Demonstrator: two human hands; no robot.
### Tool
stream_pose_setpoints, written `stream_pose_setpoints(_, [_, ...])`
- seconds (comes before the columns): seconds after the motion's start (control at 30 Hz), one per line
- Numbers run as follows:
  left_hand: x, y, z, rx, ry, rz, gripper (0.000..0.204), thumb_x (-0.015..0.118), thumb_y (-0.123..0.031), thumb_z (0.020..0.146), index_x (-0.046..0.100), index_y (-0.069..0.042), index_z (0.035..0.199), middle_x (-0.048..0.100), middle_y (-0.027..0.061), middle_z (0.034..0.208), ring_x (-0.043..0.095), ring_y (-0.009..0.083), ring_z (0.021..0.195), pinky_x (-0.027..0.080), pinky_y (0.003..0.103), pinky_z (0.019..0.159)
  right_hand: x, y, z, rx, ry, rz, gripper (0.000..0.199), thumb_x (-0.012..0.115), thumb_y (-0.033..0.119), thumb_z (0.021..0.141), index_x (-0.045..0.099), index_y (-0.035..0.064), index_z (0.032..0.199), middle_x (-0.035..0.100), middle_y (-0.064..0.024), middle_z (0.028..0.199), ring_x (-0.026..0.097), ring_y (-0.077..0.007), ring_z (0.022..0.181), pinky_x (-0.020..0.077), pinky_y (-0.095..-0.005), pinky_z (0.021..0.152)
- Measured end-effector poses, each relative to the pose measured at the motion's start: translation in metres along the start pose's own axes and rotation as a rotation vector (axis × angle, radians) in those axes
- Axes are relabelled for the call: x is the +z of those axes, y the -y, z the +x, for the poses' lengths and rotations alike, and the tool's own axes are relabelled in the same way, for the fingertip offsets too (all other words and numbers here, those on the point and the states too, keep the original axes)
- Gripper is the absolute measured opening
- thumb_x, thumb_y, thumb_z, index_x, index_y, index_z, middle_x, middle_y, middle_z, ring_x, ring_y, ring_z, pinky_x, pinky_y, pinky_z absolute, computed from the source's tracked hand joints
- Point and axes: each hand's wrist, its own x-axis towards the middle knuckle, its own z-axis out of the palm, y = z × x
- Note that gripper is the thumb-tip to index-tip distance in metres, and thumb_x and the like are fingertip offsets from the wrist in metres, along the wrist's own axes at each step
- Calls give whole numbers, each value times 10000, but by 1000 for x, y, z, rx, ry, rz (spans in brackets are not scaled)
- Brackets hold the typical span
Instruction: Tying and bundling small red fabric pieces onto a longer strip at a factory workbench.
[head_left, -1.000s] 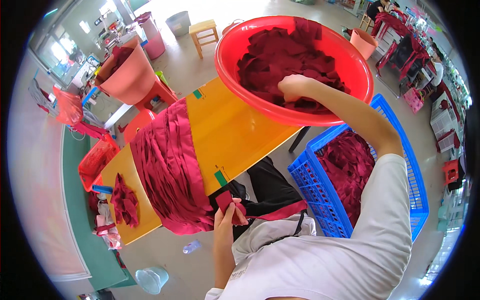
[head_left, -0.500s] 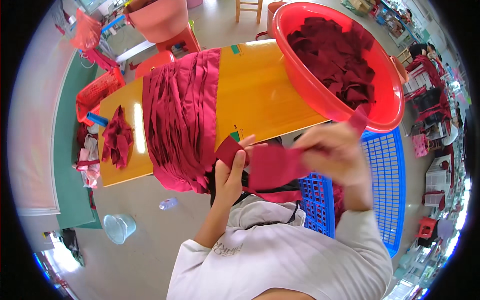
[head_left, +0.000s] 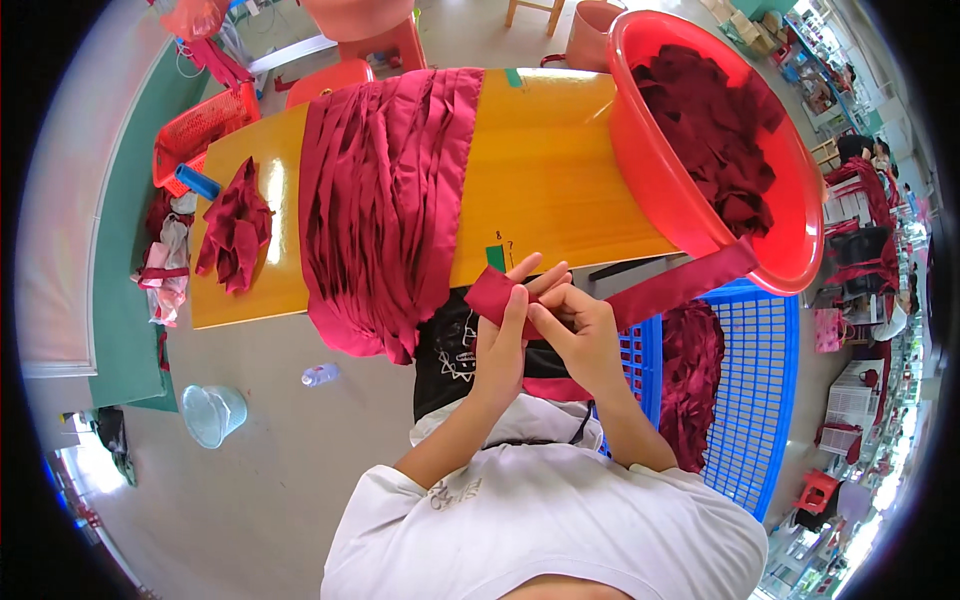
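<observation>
A maroon fabric strip (head_left: 685, 288) stretches from my two hands to the right, its far end lying against the red basin's near rim. My left hand (head_left: 503, 345) pinches the strip's folded end between thumb and fingers, with a flap standing out past the thumb. Close beside it, my right hand (head_left: 588, 345) grips the same strip, fingertips nearly touching the left ones. Both hands are just off the front edge of the yellow wooden table (head_left: 545, 150). Left of them, a thick layered row of maroon strips (head_left: 385, 200) drapes over that edge.
The red basin (head_left: 640, 150) holds maroon cloth pieces (head_left: 710, 130). Blue plastic baskets (head_left: 750, 380) with more maroon cloth (head_left: 690, 375) stand at my right. A crumpled maroon cloth (head_left: 238, 230) and a blue tube (head_left: 197, 181) lie at the table's left. A bucket (head_left: 213, 415) is on the floor.
My right hand has come left and in toward my left hand. The strip now trails out to its right toward the basin. The view has shifted slightly.
</observation>
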Motion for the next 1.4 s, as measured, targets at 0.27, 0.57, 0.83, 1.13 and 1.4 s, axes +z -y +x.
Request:
stream_pose_setpoints(0.27, [0,-2,5,-26,30,32,437,393,-294,1073,560,73,1240,641,234,1216,611,266,1171,457,355,1027,4,-5,-1,-37,-45,47,117,665,75,913,618,-28,882,634,-30,721,552,-44,659,425,-211,579])
stream_pose_setpoints(0.57, [-1,4,4,-29,19,120,412,422,-288,1065,583,68,1198,661,221,1175,636,248,1111,487,337,978,-6,-10,-4,48,12,61,129,653,41,912,567,-4,829,554,35,715,486,-6,646,363,-175,560])
stream_pose_setpoints(0.83, [-2,9,-1,41,12,182,379,425,-260,1065,610,52,1174,670,193,1168,634,225,1093,480,319,970,-4,-15,-5,21,6,158,121,652,44,909,581,-6,825,550,35,695,485,-7,629,363,-179,544])
stream_pose_setpoints(1.13, [3,16,1,116,-1,342,451,356,-288,1080,619,68,1170,647,213,1212,605,233,1140,438,332,1016,-8,-4,-8,111,45,91,118,619,85,948,600,-8,877,624,-2,809,557,-56,752,448,-226,651])
stream_pose_setpoints(1.4, [-35,-80,20,-95,201,-609,351,371,-273,1081,390,-128,762,291,-29,582,295,96,490,348,269,502,-113,-15,-70,-190,-441,-941,139,722,121,715,669,121,843,666,-88,740,677,-296,728,525,-429,654])
